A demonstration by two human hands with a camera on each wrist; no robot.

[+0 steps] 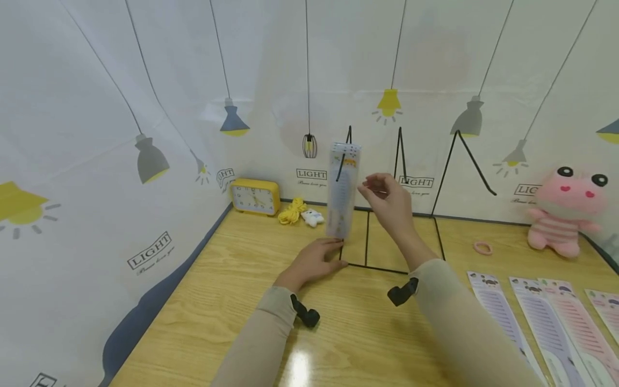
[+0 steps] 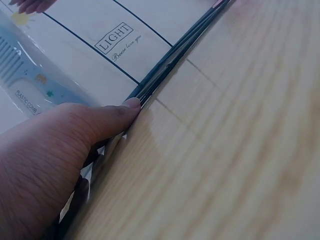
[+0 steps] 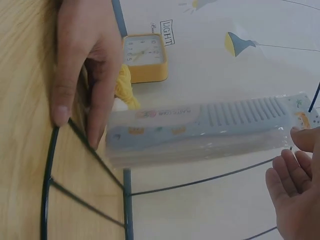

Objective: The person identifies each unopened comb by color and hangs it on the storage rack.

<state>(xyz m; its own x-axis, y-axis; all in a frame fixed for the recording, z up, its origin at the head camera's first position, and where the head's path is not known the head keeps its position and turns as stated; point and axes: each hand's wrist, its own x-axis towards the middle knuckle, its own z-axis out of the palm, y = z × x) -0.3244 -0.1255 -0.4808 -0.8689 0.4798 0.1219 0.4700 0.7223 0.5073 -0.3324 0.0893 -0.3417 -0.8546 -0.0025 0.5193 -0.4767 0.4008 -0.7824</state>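
Note:
A black wire rack (image 1: 367, 242) stands on the table, its hooks rising in front of the wall. Packaged plastic combs (image 1: 342, 188) hang upright from its leftmost hook; a blue comb (image 3: 240, 120) shows through the clear wrap in the right wrist view. My left hand (image 1: 314, 260) holds the rack's base at the front left corner, below the combs. In the left wrist view its thumb (image 2: 112, 119) lies against the dark wire. My right hand (image 1: 389, 201) is raised just right of the combs, fingers loosely bent with nothing between them. Whether its thumb touches the wrap, I cannot tell.
Several packaged combs (image 1: 541, 312) lie at the right of the table. A pink ring (image 1: 482, 248) and a pink plush toy (image 1: 553, 231) are behind them. A yellow clock (image 1: 255, 196), yellow yarn (image 1: 292, 212) and a small white toy (image 1: 312, 217) stand at the back left.

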